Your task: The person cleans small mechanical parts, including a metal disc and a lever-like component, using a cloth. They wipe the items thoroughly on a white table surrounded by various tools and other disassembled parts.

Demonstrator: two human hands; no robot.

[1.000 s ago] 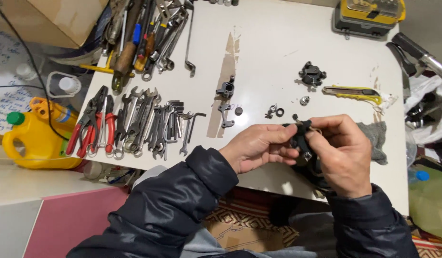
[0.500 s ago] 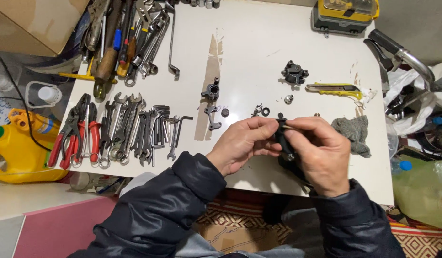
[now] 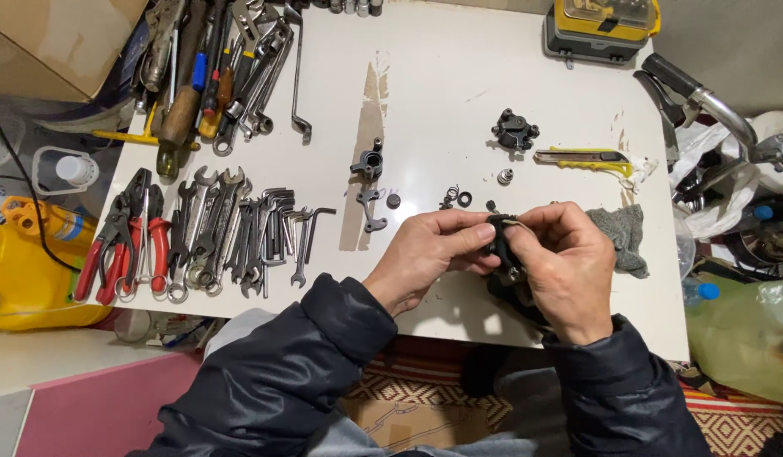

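Small black metal part point(image 3: 501, 245), held above table edge.

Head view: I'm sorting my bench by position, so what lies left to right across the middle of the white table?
Red-handled pliers → row of steel spanners → bent hex keys → small black metal bracket → left hand → small black part held in both hands → right hand → grey rag.

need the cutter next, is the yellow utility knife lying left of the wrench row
No, the yellow utility knife lies far right of the wrench row, beside the grey rag.
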